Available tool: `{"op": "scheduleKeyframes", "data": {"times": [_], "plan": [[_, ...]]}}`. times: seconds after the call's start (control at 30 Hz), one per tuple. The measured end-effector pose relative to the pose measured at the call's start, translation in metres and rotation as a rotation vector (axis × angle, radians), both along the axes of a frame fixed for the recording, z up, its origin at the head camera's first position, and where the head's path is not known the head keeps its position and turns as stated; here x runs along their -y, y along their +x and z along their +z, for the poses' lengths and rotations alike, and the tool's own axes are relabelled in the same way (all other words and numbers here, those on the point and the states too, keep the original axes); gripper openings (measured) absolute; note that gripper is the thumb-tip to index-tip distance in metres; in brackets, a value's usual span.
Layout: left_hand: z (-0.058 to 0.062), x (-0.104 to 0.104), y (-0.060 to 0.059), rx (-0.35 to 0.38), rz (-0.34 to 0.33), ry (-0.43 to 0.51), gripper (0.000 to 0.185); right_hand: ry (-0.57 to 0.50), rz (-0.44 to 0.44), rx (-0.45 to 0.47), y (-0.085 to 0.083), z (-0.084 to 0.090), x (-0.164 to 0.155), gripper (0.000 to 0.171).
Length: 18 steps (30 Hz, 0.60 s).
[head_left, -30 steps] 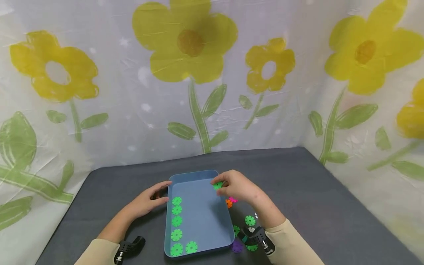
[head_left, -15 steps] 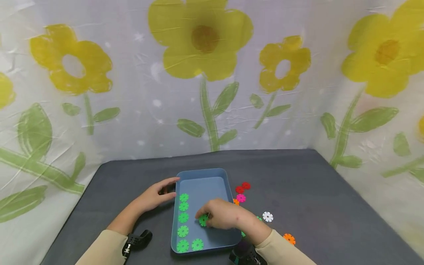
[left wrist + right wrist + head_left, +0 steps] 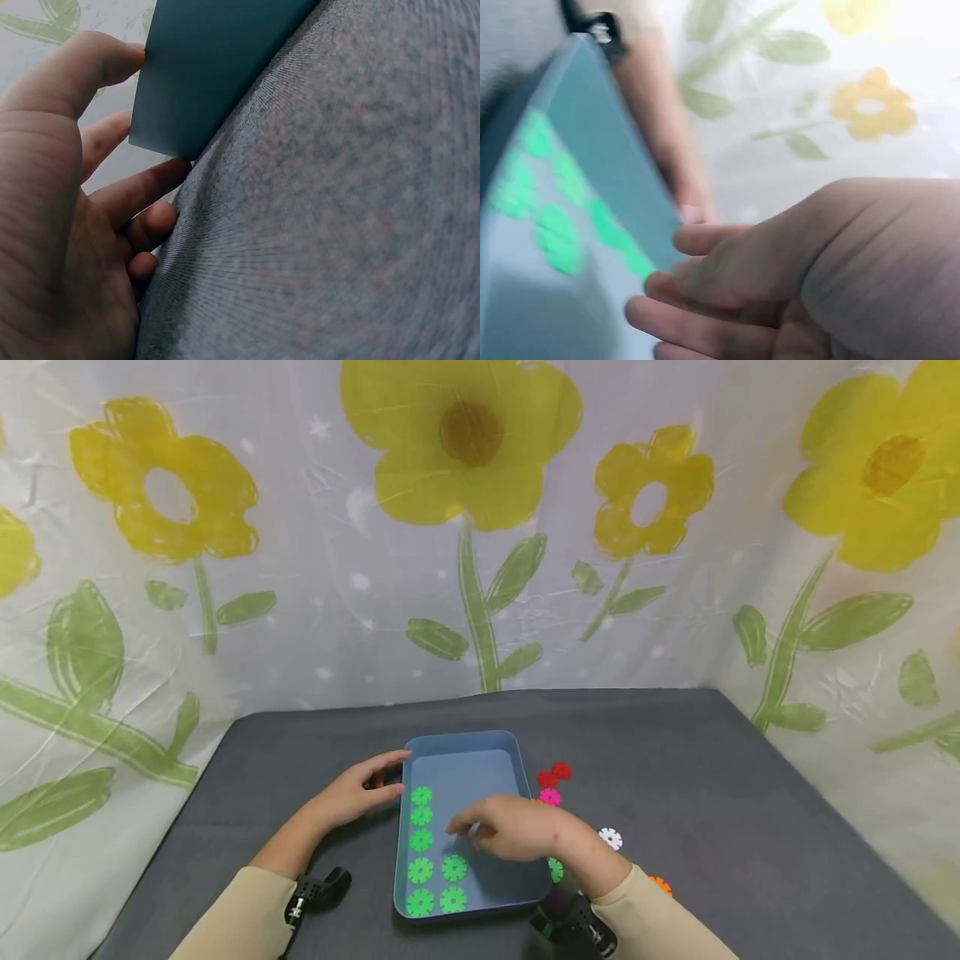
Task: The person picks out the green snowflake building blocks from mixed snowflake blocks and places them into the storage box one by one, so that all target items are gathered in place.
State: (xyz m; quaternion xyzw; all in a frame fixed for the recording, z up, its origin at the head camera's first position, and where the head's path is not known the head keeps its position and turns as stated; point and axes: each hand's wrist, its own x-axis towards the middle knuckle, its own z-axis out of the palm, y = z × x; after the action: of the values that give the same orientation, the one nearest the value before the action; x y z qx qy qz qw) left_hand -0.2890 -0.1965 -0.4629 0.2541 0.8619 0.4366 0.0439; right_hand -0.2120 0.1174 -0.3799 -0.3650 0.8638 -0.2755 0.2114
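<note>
Grey cloth table (image 3: pixel 712 777), flower-print backdrop (image 3: pixel 465 527). Blue tray (image 3: pixel 480 760) with seven green gear discs (image 3: pixel 421 840). Left hand (image 3: pixel 352 795) grips tray's left wall; right hand (image 3: pixel 517 835) hovers over tray, fingers relaxed, empty.

Backdrop is a white sheet (image 3: pixel 337 610) printed with big yellow flowers (image 3: pixel 461 439) on green stems and leaves, kinda wrinkly, and it wraps round the back and both sides. In front is a table (image 3: pixel 675 760) covered in dark grey cloth, its back edge against the sheet. Light's soft and even.
</note>
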Motion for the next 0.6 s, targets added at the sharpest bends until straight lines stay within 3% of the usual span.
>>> {"op": "scheduleKeyframes", "data": {"times": [0.17, 0.33, 0.6], "plan": [[-0.001, -0.003, -0.002, 0.003, 0.006, -0.015, 0.06, -0.03, -0.156, -0.102, -0.005, 0.017, -0.042, 0.03], [-0.004, 0.0, -0.004, -0.009, 0.002, -0.018, 0.061, 0.057, -0.262, -0.14, -0.003, 0.012, -0.066, 0.021], [-0.01, 0.007, -0.001, -0.021, -0.013, -0.005, 0.061, 0.421, -0.323, -0.1, 0.007, -0.009, -0.047, 0.028]]}}
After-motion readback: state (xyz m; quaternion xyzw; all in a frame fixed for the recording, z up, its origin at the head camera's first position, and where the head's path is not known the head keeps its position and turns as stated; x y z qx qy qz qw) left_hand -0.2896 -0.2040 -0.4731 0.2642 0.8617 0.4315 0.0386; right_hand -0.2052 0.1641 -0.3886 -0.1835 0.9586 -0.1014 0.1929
